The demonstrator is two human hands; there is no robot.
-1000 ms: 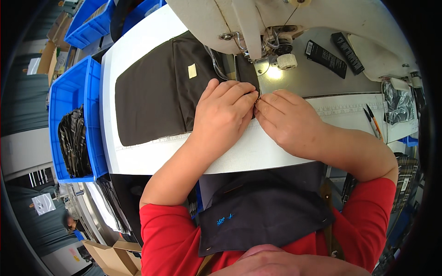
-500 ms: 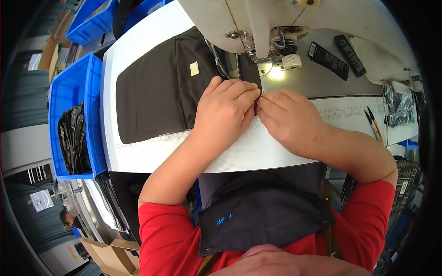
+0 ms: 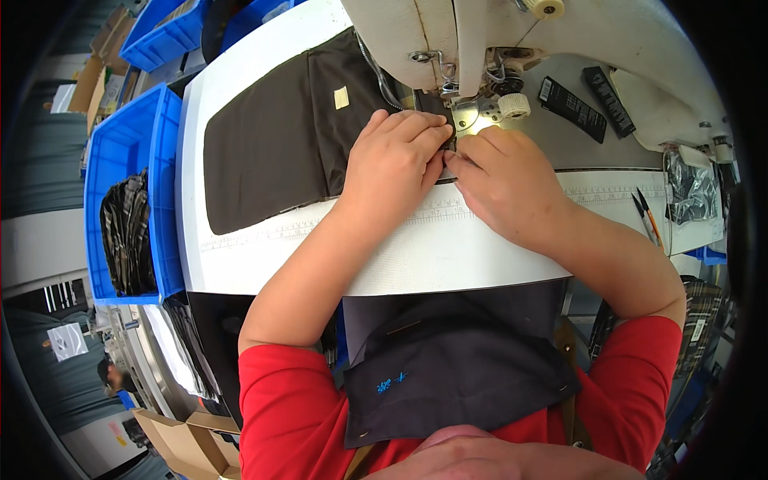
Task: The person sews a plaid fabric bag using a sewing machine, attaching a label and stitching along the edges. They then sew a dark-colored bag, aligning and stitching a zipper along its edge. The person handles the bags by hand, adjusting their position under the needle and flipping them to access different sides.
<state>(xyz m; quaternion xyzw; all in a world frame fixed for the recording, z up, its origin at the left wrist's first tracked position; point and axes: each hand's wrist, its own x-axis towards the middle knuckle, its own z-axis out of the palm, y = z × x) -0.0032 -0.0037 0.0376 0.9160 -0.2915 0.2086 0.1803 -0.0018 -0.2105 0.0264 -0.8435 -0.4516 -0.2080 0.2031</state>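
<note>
1. Dark cloth (image 3: 260, 152) lies mostly to L of both hands, on white table (image 3: 496, 272); long axis approx. L–R, R end at machine's foot (image 3: 472, 108).
2. L hand (image 3: 400, 152) is nearer, resting on cloth, fingers bent; R hand (image 3: 512, 184) at R edge, fingers bent together. Fingertip grip hidden, cannot tell.
3. Cloth: smooth, matte, rounded corners; metal-toothed zip (image 3: 373, 68), small pale rect. patch (image 3: 342, 98).

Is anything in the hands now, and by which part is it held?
The left hand and right hand appear to pinch the dark fabric by its right end, near the sewing machine; the exact grip is hidden.
</note>
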